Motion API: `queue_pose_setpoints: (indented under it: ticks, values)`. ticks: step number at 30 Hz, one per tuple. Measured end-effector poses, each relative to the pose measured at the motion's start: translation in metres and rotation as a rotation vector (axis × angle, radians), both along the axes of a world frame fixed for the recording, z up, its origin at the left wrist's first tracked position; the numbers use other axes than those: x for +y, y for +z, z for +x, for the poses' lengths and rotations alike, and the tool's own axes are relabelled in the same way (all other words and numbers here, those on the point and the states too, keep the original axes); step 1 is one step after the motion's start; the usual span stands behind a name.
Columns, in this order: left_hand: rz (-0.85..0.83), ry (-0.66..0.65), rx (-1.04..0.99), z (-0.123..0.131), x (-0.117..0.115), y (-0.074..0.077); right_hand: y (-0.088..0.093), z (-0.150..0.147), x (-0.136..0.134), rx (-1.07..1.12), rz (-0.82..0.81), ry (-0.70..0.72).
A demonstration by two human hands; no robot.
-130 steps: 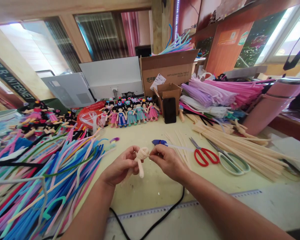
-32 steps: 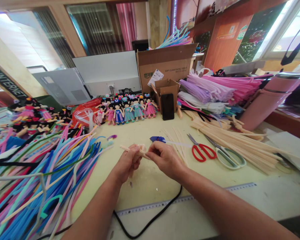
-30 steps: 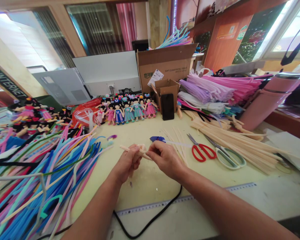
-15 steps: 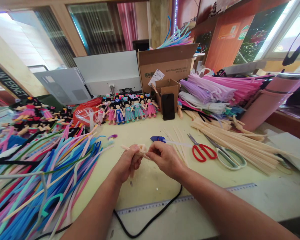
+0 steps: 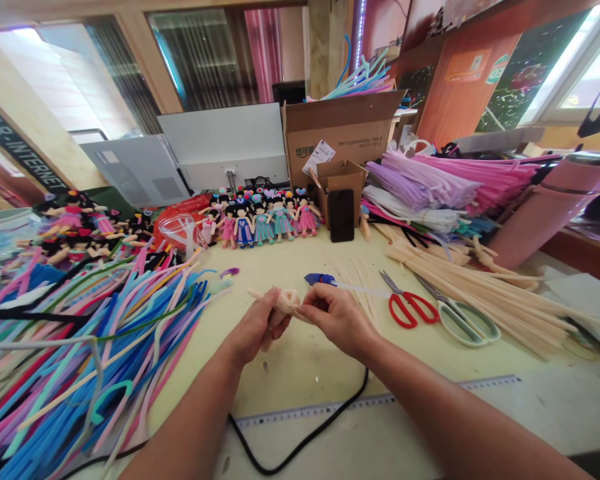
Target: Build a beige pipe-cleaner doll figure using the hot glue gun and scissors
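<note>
A cream pipe-cleaner doll body (image 5: 286, 303) sits between both hands above the yellow tabletop (image 5: 300, 267). My left hand (image 5: 256, 327) is closed round its lower part, one cream end sticking out to the left. My right hand (image 5: 334, 317) pinches the wound head from the right. Just beyond my right hand lies a blue-tipped stick (image 5: 325, 281).
A heap of coloured pipe cleaners (image 5: 80, 347) fills the left. Finished dolls (image 5: 260, 220) line the back by a phone (image 5: 341, 215) and cardboard boxes (image 5: 337, 137). Red scissors (image 5: 405, 305), green scissors (image 5: 460, 320) and cream stems (image 5: 485, 293) lie right. A black cable (image 5: 300, 447) and ruler (image 5: 380, 403) run near me.
Both hands stay closed on the doll body. Since about four seconds ago it has been turned, so its legs no longer hang down and a cream end pokes out left.
</note>
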State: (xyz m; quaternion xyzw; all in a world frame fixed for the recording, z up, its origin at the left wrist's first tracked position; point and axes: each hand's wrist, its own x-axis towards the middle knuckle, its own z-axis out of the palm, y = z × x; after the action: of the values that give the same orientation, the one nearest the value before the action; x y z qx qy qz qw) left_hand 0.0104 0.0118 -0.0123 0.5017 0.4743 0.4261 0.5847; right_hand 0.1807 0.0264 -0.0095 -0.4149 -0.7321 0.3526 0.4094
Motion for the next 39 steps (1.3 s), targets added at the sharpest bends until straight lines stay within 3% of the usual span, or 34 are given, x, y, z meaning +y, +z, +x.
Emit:
queue_pose_setpoints:
  ticks: [9, 14, 21, 27, 33, 39]
  values:
    - [0.060, 0.058, 0.094, 0.002, -0.001, 0.001, -0.004, -0.001, 0.001, -0.004, 0.022, 0.000]
    - [0.202, 0.093, 0.248, 0.000, -0.005, 0.006, -0.008, 0.000, 0.002, 0.048, 0.013, -0.009]
    - [0.348, 0.040, 0.338, -0.001, -0.012, 0.011, -0.010, 0.003, 0.000, -0.003, 0.254, 0.050]
    - [0.497, 0.011, 0.459, -0.002, -0.014, 0.011, -0.010, 0.005, 0.003, -0.013, 0.295, 0.049]
    - [0.512, 0.017, 0.439, -0.005, -0.013, 0.007, -0.013, 0.005, 0.004, -0.064, 0.341, 0.014]
    - [0.451, 0.024, 0.310, -0.005, -0.010, 0.003, -0.013, 0.005, 0.000, -0.208, 0.566, -0.037]
